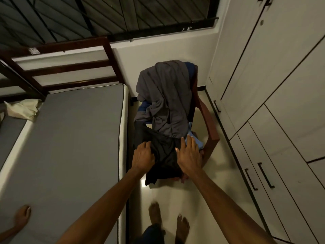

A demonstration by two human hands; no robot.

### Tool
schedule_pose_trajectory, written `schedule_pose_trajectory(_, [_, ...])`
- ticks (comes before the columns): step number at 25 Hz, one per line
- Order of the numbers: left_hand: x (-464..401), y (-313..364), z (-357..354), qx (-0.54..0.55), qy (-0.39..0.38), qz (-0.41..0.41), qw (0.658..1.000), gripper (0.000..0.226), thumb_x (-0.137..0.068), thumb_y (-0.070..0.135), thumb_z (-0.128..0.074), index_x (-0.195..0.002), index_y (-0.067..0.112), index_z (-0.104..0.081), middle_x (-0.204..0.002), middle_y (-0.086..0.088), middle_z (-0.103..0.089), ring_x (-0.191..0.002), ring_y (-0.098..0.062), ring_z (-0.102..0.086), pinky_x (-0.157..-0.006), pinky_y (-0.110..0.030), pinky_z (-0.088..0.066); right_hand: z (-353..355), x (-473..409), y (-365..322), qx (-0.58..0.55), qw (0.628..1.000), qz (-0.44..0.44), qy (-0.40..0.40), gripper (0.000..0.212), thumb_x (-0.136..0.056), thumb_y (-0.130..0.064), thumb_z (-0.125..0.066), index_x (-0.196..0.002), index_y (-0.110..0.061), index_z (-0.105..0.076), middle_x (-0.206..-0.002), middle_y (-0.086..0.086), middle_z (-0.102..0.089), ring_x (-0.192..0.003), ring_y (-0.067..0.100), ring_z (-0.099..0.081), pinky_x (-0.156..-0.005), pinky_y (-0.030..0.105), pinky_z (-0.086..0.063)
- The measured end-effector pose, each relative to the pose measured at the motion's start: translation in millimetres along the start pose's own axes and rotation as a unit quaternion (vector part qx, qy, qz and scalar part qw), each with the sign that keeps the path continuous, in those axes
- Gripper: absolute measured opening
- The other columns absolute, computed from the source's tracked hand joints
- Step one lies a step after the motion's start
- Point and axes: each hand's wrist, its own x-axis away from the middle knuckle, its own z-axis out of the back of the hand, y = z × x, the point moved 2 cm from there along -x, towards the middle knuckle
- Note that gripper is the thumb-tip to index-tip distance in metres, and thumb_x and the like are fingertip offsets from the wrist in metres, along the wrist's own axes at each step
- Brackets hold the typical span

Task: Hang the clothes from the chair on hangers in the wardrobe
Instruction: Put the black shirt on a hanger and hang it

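on the chair (pixel 210 118), left hand (pixel 143 156) grips black garment (pixel 164 155).

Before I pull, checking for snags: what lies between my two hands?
In the head view, only the black garment lies between the left hand and right hand.

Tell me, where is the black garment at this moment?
In the head view, the black garment lies on the chair seat, below the grey garment, between the left hand and right hand.

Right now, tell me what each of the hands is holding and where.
The left hand grips the black garment at its left edge. The right hand lies flat on it, fingers straight, gripping nothing.
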Motion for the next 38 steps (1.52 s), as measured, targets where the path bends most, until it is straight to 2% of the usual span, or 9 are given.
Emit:
schedule_pose_trajectory(7, [-119, -60, -39, 0.017, -0.081, 0.024, 0.996, 0.064, -0.093, 0.026, -0.067, -0.149, 0.01, -0.042, -0.145, -0.015, -0.051, -0.131, -0.033, -0.049, -0.11, -0.044, -0.045, -103, -88, -20, -0.012, 0.987, -0.053, -0.153, 0.052, -0.098, -0.039, -0.047, -0.132, -0.002, -0.056, -0.121, 0.023, -0.062, -0.111, 0.042, -0.059, -0.094, 0.049, -0.049])
schedule_pose_trajectory(14, [-261, -106, -80, -0.108, -0.132, -0.101, 0.98, 0.074, -0.088, 0.031, -0.07, -0.151, 0.008, -0.038, -0.15, -0.018, -0.043, -0.143, -0.038, -0.035, -0.112, -0.049, -0.037, -205, -164, -34, -0.03, 0.963, -0.072, -0.259, 0.071, -0.101, -0.03, -0.052, -0.159, -0.011, -0.018, -0.148, 0.02, -0.048, -0.13, 0.037, -0.049, -0.106, 0.042, -0.043])
schedule_pose_trajectory(19, [-311, -122, -122, -0.264, -0.241, -0.153, 0.921, 0.078, -0.096, 0.035, -0.058, -0.158, 0.002, -0.022, -0.153, -0.021, -0.043, -0.15, -0.041, -0.023, -0.121, -0.06, -0.014, -256, -216, -38, -0.08, 0.95, -0.115, -0.279, 0.088, -0.099, -0.027, -0.06, -0.163, -0.025, 0.0, -0.133, 0.019, -0.059, -0.11, 0.035, -0.063, -0.088, 0.043, -0.054])
schedule_pose_trajectory(22, [-321, -125, -127, -0.291, -0.22, -0.189, 0.912, 0.035, -0.096, 0.022, -0.05, -0.127, 0.009, -0.06, -0.116, -0.014, -0.067, -0.12, -0.037, -0.054, -0.116, -0.053, -0.028, -281, -226, -38, -0.077, 0.927, -0.146, -0.337, 0.072, -0.098, -0.025, -0.058, -0.159, -0.028, -0.02, -0.132, 0.016, -0.061, -0.114, 0.034, -0.062, -0.094, 0.044, -0.053])
schedule_pose_trajectory(25, [-318, -121, -119, -0.181, -0.171, -0.168, 0.954, 0.019, -0.099, 0.021, -0.05, -0.102, 0.009, -0.064, -0.098, -0.013, -0.068, -0.092, -0.036, -0.065, -0.079, -0.041, -0.049, -295, -209, -28, -0.091, 0.902, -0.229, -0.353, 0.045, -0.097, -0.035, -0.061, -0.137, -0.016, -0.052, -0.134, 0.011, -0.06, -0.121, 0.031, -0.059, -0.1, 0.041, -0.051])
schedule_pose_trajectory(30, [-296, -105, -87, -0.101, -0.151, -0.198, 0.963, 0.032, -0.108, 0.034, -0.044, -0.102, 0.008, -0.061, -0.095, -0.015, -0.069, -0.085, -0.037, -0.066, -0.062, -0.038, -0.04, -262, -183, -12, -0.22, 0.868, -0.363, -0.257, 0.036, -0.096, -0.037, -0.06, -0.125, -0.016, -0.065, -0.121, 0.009, -0.066, -0.112, 0.033, -0.062, -0.09, 0.035, -0.046])
schedule_pose_trajectory(33, [-287, -82, -62, -0.069, -0.232, -0.156, 0.958, 0.047, -0.105, 0.053, -0.041, -0.101, 0.012, -0.062, -0.096, -0.012, -0.069, -0.091, -0.033, -0.066, -0.069, -0.034, -0.042, -224, -171, -5, -0.312, 0.843, -0.396, -0.185, 0.009, -0.087, -0.016, -0.064, -0.08, -0.015, -0.068, -0.084, 0.006, -0.067, -0.087, 0.031, -0.064, -0.074, 0.035, -0.05])
schedule_pose_trajectory(36, [-274, -56, -39, 0.015, -0.343, -0.085, 0.935, 0.054, -0.1, 0.066, -0.04, -0.084, 0.017, -0.059, -0.091, -0.004, -0.064, -0.095, -0.031, -0.064, -0.068, -0.029, -0.039, -169, -155, -1, -0.372, 0.826, -0.406, -0.119, 0.027, -0.083, -0.007, -0.065, -0.066, -0.026, -0.057, -0.071, -0.002, -0.06, -0.077, 0.022, -0.06, -0.07, 0.034, -0.052])
schedule_pose_trajectory(38, [-258, -37, -29, 0.08, -0.407, -0.071, 0.907, 0.057, -0.099, 0.067, -0.045, -0.124, 0.019, -0.063, -0.126, 0.006, -0.057, -0.119, -0.022, -0.056, -0.092, -0.027, -0.04, -126, -143, 0, -0.408, 0.813, -0.413, -0.057, 0.026, -0.081, 0.0, -0.064, -0.068, -0.021, -0.056, -0.068, 0.0, -0.057, -0.067, 0.018, -0.054, -0.067, 0.032, -0.05])
